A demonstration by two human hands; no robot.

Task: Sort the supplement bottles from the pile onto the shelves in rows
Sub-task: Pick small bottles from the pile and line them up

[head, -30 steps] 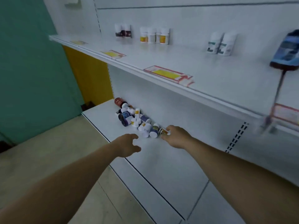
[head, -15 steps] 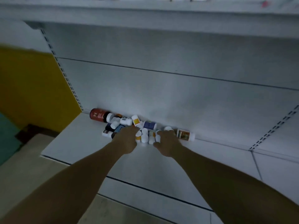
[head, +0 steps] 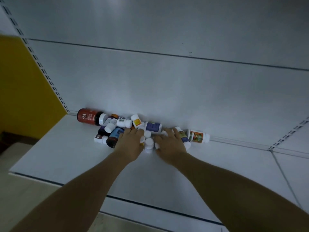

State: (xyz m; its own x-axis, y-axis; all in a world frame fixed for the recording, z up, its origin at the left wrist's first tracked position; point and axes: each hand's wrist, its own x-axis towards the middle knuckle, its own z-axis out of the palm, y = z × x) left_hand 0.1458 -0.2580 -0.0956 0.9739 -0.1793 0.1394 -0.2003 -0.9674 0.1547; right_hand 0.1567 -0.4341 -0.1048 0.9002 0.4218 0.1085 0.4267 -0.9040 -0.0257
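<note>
Head view: the pile of supplement bottles [head: 123, 123] lies along the back edge of the lower shelf [head: 66, 156], against the back panel [head: 167, 81] and toward the shelf's left rear corner. All the bottles that show lie on their sides, some stacked on others.

The left hand [head: 129, 143] reaches into the middle of the pile with its fingers bent down over the bottles; what they close on is hidden, so I cannot tell whether it grips anything. The right hand [head: 168, 144] lies just beside it, fingers fairly straight and fanned over the bottles at the pile's right end. A small white bottle [head: 148, 143] sits between the two thumbs.

The bottles are rigid round plastic cylinders with white screw caps and glossy paper labels. The big red bottle [head: 87, 116] at the left end looks the heaviest. The orange-labelled bottle [head: 197, 136] lies alone at the right end, and a purple-labelled one [head: 153, 127] rests against the panel. They are probably light and sturdy, yet smooth, and being round they would likely roll once nudged. A grip round the body just below the cap seems safest; the small ones look fit for several per hand.

The shelf and panel are smooth white painted metal, with a slotted upright [head: 41, 69] beside a yellow wall [head: 25, 81].
</note>
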